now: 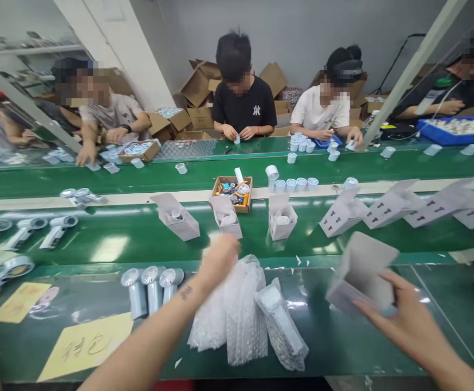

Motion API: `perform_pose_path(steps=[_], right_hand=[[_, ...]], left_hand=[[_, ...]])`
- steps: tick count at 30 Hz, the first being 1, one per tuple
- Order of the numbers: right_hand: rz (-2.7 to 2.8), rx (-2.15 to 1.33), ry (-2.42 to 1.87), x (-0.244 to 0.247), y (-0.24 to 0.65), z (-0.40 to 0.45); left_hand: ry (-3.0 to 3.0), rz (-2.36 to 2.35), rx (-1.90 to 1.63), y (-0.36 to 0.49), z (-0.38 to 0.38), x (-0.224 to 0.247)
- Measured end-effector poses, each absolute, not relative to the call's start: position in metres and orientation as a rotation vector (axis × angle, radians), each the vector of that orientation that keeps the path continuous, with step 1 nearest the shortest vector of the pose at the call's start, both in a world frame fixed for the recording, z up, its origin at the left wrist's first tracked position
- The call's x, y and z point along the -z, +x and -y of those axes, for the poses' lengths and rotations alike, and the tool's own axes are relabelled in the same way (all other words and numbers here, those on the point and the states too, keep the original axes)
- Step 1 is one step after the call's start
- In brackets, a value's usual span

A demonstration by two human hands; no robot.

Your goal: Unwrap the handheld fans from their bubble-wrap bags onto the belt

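Observation:
My right hand grips an open white carton at the right, its flap up and its inside bare. My left hand is closed and slightly blurred above the bubble-wrap bags in the middle; whatever its fingers hold is hidden. Beside these bags lies a bubble-wrapped light-blue item. To the left of my forearm stand a few light-blue hair-dryer bodies. Beyond my left hand, an open white box with white wrapping inside rests on the green belt.
More open boxes line the belt, with several printed ones farther right. Hair dryers lie at the left near a yellow handwritten sheet. A small parts carton sits behind. Co-workers handle light-blue cups across the line.

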State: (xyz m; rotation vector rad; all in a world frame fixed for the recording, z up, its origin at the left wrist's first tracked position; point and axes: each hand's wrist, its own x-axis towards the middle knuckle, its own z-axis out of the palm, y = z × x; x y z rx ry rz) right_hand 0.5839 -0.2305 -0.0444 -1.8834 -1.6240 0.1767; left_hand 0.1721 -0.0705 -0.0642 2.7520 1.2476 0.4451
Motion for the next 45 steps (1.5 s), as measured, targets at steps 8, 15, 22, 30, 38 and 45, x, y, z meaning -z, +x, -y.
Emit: perform_pose_path(steps=[8, 15, 22, 30, 38, 45], right_hand=[[1.816, -0.500, -1.561, 0.100, 0.526, 0.207], [1.831, -0.563, -1.337, 0.103, 0.532, 0.204], [1.823, -0.605, -1.184, 0.108, 0.531, 0.197], [1.898, -0.577, -1.021, 0.115, 0.529, 0.184], [1.898, -0.784, -1.068, 0.124, 0.552, 0.189], [1.791, -0.903, -1.082, 0.119, 0.551, 0.193]], left_hand=[[3.001, -0.054, 0.394, 0.331, 0.197, 0.119], [2.424, -0.961, -0.503, 0.294, 0.167, -0.015], [1.801, -1.481, -1.229, 0.327, 0.168, -0.007], [2.437, -1.628, -0.685, 0.354, 0.195, 0.027], [2.713, -1.578, -0.081, 0.368, 0.200, 0.038], [2.744, -1.296, 0.010, 0.367, 0.194, 0.053]])
